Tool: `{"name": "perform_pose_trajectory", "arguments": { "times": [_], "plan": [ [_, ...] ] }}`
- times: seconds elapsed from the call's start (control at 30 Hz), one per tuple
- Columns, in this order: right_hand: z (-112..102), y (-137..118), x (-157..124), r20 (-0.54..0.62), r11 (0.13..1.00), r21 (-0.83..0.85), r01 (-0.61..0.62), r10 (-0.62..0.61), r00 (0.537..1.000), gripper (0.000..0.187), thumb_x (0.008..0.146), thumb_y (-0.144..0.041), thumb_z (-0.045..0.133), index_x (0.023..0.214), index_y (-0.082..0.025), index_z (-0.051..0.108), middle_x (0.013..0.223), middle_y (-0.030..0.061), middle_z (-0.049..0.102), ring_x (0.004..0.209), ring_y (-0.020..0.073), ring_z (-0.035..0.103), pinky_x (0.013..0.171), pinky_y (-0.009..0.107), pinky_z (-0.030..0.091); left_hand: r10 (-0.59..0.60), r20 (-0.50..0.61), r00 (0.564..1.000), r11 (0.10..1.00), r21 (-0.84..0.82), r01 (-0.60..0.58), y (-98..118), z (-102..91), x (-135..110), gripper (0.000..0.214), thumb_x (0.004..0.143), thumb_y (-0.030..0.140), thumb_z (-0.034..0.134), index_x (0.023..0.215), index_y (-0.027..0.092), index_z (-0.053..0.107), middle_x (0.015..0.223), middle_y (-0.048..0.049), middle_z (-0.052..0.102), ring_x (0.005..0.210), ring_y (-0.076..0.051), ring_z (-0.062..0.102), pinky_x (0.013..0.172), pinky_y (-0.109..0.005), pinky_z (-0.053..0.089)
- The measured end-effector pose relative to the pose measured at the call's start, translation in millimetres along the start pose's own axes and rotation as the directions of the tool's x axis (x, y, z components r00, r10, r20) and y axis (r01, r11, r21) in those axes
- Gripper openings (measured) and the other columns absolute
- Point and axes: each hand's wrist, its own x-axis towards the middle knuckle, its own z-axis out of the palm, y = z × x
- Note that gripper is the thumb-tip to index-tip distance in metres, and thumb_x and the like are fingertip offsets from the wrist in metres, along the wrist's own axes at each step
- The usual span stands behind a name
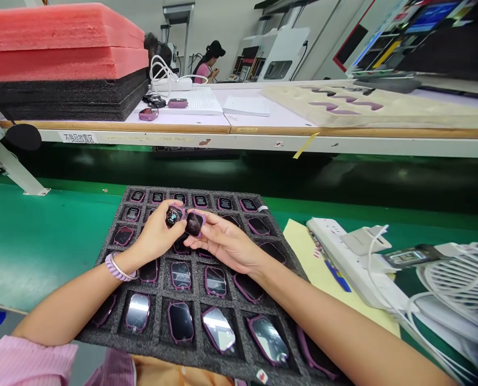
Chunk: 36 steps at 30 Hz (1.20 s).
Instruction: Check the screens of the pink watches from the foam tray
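The dark foam tray [157, 324], its pockets holding purple-rimmed watches [180, 321], gives a soft ground, so working low over it seems wise, with fingertips kept to the rims and off the glass. Above its far half the left hand [156, 234] is angled inward, back upward, and the right hand [228, 244] meets it with some fingers curled beneath. The left thumb and fingers pinch a lit watch [175, 215]; the right ones grip a dark-screened watch [194, 223] just beside it.
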Motion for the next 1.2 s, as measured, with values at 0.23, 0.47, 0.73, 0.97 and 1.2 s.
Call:
{"name": "perform_pose_trajectory", "arguments": {
  "times": [0.23, 0.47, 0.73, 0.97, 1.2],
  "plan": [
    [-1.1, -1.2, -1.4, -0.024, 0.999, -0.038, -0.001, 0.000, 1.000, 0.052, 0.090, -0.038, 0.089, 0.129, -0.022, 0.060, 0.104, 0.0047, 0.071, 0.094, 0.0192, 0.072, 0.090, 0.029, 0.058, 0.045, -0.035, 0.998, 0.999, 0.023, -0.044, 4.7, -0.2, -0.3, 0.037, 0.082, 0.027, 0.061, 0.118, 0.017, 0.060, 0.119, -0.0078, 0.067, 0.112, -0.021, 0.061, 0.102, -0.035, 0.048],
    [-0.1, -2.7, -3.6, -0.026, 0.997, -0.076, 0.011, -0.013, 1.000, 0.055, 0.089, -0.039, 0.089, 0.131, -0.022, 0.058, 0.105, 0.0048, 0.070, 0.092, 0.0203, 0.072, 0.090, 0.032, 0.058, 0.016, 0.016, 1.000, 1.000, 0.006, -0.016, 6.1, 1.1, -1.8, 0.038, 0.081, 0.027, 0.059, 0.118, 0.017, 0.059, 0.117, -0.0070, 0.066, 0.114, -0.022, 0.058, 0.102, -0.036, 0.046],
    [1.7, -3.7, -3.9, 0.003, 0.997, -0.063, 0.033, -0.033, 0.999, 0.052, 0.091, -0.036, 0.088, 0.131, -0.022, 0.058, 0.102, 0.0044, 0.071, 0.092, 0.0192, 0.072, 0.088, 0.031, 0.058, 0.046, -0.003, 0.999, 0.998, 0.032, -0.046, 6.3, 0.7, -1.7, 0.035, 0.082, 0.025, 0.060, 0.116, 0.018, 0.060, 0.118, -0.0068, 0.066, 0.115, -0.022, 0.059, 0.094, -0.032, 0.049],
    [3.4, -4.8, -4.5, -0.004, 0.997, -0.073, 0.031, -0.031, 1.000, 0.052, 0.091, -0.038, 0.088, 0.130, -0.021, 0.058, 0.099, 0.0044, 0.072, 0.091, 0.0194, 0.072, 0.088, 0.031, 0.058, 0.054, -0.012, 0.998, 0.998, 0.012, -0.054, 5.8, 1.5, -1.2, 0.036, 0.082, 0.027, 0.060, 0.117, 0.018, 0.059, 0.116, -0.0070, 0.067, 0.110, -0.021, 0.061, 0.092, -0.032, 0.050],
    [2.2, -4.1, -3.9, 0.022, 0.998, -0.050, 0.047, -0.046, 0.999, 0.049, 0.093, -0.035, 0.086, 0.131, -0.021, 0.058, 0.100, 0.0048, 0.072, 0.091, 0.0177, 0.072, 0.087, 0.028, 0.057, 0.069, -0.019, 0.997, 0.998, 0.009, -0.069, 5.8, 1.8, -1.3, 0.036, 0.083, 0.029, 0.060, 0.117, 0.017, 0.060, 0.116, -0.0073, 0.068, 0.108, -0.019, 0.062, 0.097, -0.031, 0.049]
  ]
}}
